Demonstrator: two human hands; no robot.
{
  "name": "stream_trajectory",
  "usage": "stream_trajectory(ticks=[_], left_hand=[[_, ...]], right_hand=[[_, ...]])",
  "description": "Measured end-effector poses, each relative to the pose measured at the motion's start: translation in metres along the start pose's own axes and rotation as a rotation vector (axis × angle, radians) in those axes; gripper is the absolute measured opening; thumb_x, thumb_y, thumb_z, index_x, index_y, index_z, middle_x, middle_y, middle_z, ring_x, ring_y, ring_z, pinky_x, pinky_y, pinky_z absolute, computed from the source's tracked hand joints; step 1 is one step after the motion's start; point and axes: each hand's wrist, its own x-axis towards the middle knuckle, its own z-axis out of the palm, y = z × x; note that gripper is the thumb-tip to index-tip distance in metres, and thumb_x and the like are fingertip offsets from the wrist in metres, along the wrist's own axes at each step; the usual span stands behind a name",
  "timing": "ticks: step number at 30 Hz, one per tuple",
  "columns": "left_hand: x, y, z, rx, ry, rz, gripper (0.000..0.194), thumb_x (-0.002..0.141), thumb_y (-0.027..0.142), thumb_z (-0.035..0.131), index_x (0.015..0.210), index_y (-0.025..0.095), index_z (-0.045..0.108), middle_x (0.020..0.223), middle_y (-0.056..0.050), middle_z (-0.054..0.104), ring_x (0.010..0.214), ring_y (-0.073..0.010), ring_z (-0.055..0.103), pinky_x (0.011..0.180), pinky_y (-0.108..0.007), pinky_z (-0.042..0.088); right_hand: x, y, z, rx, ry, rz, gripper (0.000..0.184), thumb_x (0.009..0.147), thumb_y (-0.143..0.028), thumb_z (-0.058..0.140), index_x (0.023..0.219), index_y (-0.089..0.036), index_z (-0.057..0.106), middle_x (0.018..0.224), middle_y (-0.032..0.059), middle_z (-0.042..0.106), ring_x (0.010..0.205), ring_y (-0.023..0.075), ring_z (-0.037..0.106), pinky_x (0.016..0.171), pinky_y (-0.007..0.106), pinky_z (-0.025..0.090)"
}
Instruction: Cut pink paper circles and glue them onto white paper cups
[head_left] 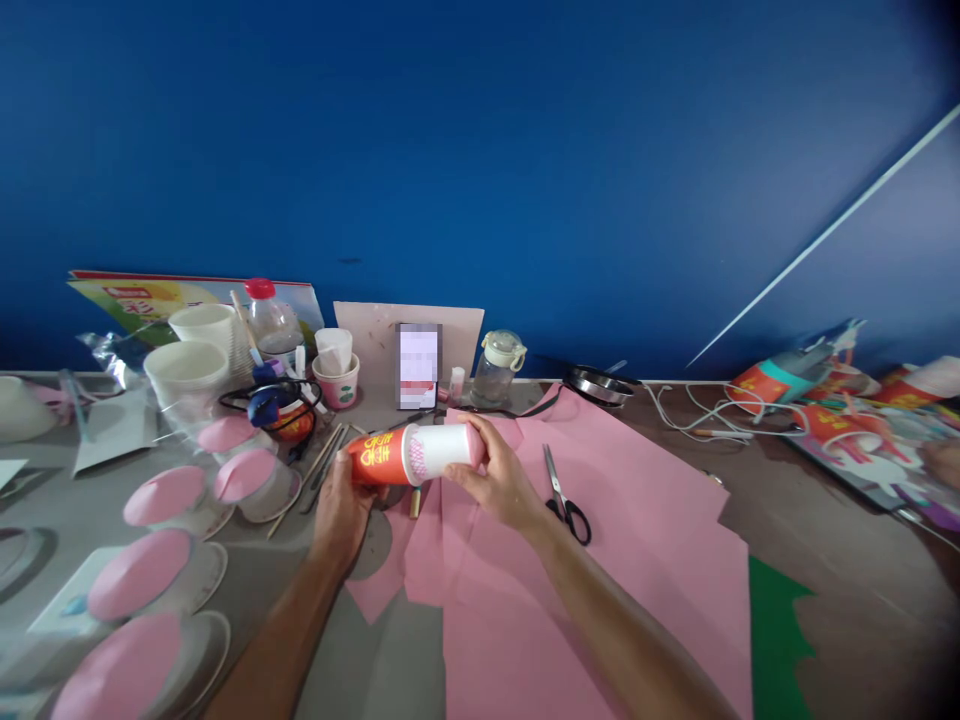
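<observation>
Above the grey tabletop [405, 650], the red, yellow-printed paper cup [381, 456] is held in the grip of the left hand [343, 505]; the adjoining pink-ended white paper cup [444, 449] is held by the right hand [501, 482]. Both should be held lightly and in line, so that neither is dented.

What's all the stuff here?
Red cup: one, centre
White cup: one, against red cup
Pink-topped cups: five, white, left
Plain cups: several, white, back left
Bottle: one, clear, back left
Phone: one, pale screen, back centre
Jar: one, clear, near phone
Pink paper: several, centre
Scissors: one, black-handled, on pink paper
Green paper: one, lower right
Cables: several, white, right
Clutter: uncountable, multicoloured, far right
Wall: one, blue, behind
Left fingers: several, on red cup
Right fingers: several, on white cup
</observation>
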Motion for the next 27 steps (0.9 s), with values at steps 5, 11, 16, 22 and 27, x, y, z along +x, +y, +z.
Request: stream_trajectory(ticks=[5,11,16,22,27], left_hand=[[-0.004,0.003,0.006,-0.02,0.058,-0.026,0.045,0.077,0.056,0.061,0.099,0.017,0.063,0.081,-0.001,0.065,0.062,-0.014,0.057,0.049,-0.024,0.048],[-0.005,0.01,0.008,-0.106,0.075,0.013,0.048,0.075,0.057,0.063,0.102,0.018,0.064,0.087,-0.002,0.067,0.068,-0.0145,0.06,0.053,-0.023,0.047],[-0.016,0.016,0.009,-0.057,-0.137,-0.104,0.054,0.076,0.065,0.055,0.09,0.014,0.069,0.081,-0.007,0.068,0.067,-0.0186,0.061,0.063,-0.03,0.048],[-0.035,0.01,0.02,0.096,-0.348,-0.036,0.04,0.065,0.043,0.076,0.094,0.016,0.071,0.081,-0.006,0.069,0.073,-0.0199,0.061,0.066,-0.027,0.047],[-0.038,0.009,0.028,0.19,-0.188,-0.025,0.037,0.07,0.042,0.07,0.094,0.014,0.07,0.077,-0.005,0.065,0.073,-0.0212,0.061,0.064,-0.028,0.05]], right_hand=[[-0.001,-0.005,0.001,-0.023,-0.001,0.003,0.06,0.074,-0.029,0.067,0.13,-0.019,0.046,0.134,0.0139,0.051,0.123,0.0281,0.05,0.102,0.044,0.042],[0.004,-0.004,-0.013,0.062,0.006,0.022,0.059,0.072,-0.032,0.071,0.126,-0.02,0.052,0.128,0.0111,0.056,0.114,0.0278,0.056,0.093,0.039,0.048],[0.015,0.013,-0.047,0.113,0.283,0.056,0.064,0.072,-0.042,0.072,0.128,-0.021,0.051,0.124,0.011,0.058,0.103,0.026,0.06,0.085,0.038,0.052],[0.032,-0.016,-0.053,-0.132,0.17,0.005,0.067,0.069,-0.044,0.073,0.128,-0.02,0.051,0.13,0.013,0.054,0.119,0.0323,0.051,0.1,0.048,0.041],[0.035,-0.084,0.017,-0.343,-0.167,-0.266,0.064,0.075,-0.028,0.068,0.134,-0.022,0.046,0.129,0.012,0.052,0.121,0.0312,0.049,0.104,0.047,0.038]])
